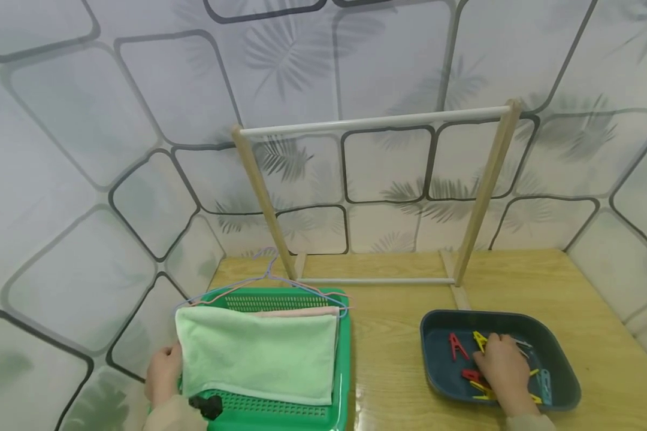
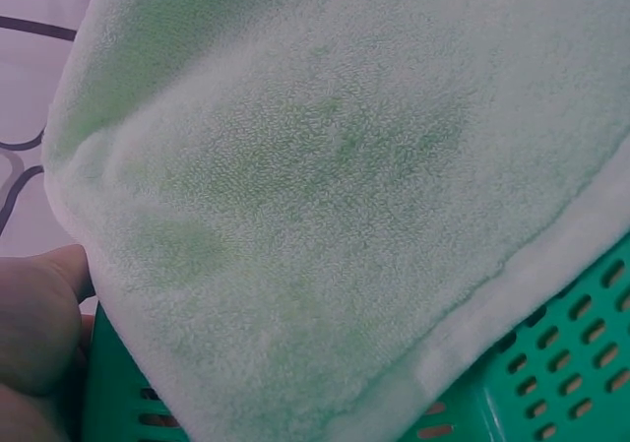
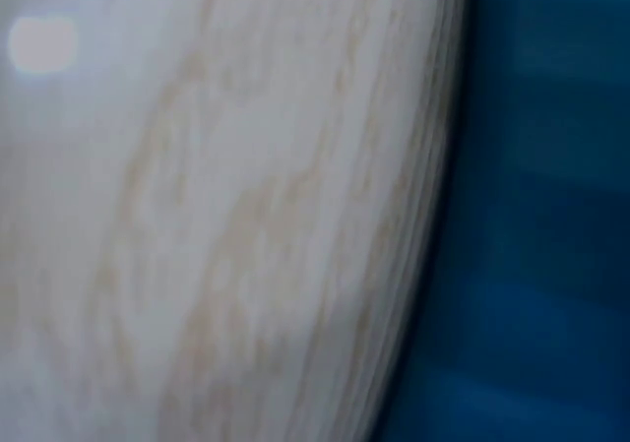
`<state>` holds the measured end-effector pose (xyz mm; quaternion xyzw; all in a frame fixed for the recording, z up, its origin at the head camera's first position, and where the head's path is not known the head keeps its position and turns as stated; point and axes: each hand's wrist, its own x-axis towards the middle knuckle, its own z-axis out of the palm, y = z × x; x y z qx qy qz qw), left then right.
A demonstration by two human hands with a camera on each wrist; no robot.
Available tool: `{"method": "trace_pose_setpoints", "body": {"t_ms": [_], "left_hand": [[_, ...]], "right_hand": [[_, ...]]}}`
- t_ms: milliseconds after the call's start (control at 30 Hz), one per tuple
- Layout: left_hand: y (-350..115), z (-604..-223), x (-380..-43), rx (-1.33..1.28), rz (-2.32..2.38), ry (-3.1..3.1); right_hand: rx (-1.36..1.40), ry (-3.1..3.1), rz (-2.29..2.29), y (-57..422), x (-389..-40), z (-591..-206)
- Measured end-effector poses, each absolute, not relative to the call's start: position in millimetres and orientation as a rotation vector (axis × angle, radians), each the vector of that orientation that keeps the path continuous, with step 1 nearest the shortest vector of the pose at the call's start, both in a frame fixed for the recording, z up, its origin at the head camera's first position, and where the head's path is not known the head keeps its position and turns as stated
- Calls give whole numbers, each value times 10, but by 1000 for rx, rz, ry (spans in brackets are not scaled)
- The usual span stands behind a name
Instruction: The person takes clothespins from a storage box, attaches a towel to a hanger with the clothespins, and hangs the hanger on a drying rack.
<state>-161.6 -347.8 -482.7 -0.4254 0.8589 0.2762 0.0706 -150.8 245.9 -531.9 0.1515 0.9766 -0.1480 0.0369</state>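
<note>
A pale green towel (image 1: 259,353) is draped over hangers (image 1: 269,272) and lies across a green perforated basket (image 1: 342,371). My left hand (image 1: 164,371) is at the left edge of the towel (image 2: 325,196), beside the basket wall (image 2: 108,393). A fingertip meets the towel's edge; whether the fingers grip the towel or the basket rim is hidden. My right hand (image 1: 501,368) reaches down into a dark blue basin (image 1: 563,371). Yellow clothespins (image 1: 480,340), red clothespins (image 1: 456,347) and a blue clothespin (image 1: 546,386) lie about it. Its fingertips are hidden from view.
Behind the basket and basin stands a wooden rack with a white top bar (image 1: 377,123). Its lower bar sits near the tabletop (image 1: 388,335). A pinkish cloth edge (image 1: 302,312) shows behind the towel. Patterned curtains (image 1: 388,167) surround the table. A black object (image 1: 207,407) sits by the left wrist.
</note>
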Motion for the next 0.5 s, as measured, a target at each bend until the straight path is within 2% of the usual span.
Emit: {"method": "trace_pose_setpoints", "body": {"t_ms": [500], "left_hand": [[-3464, -4809, -1553, -1237, 856, 2657]], "right_hand": [[404, 2791, -468, 2481, -1543, -5320]]}}
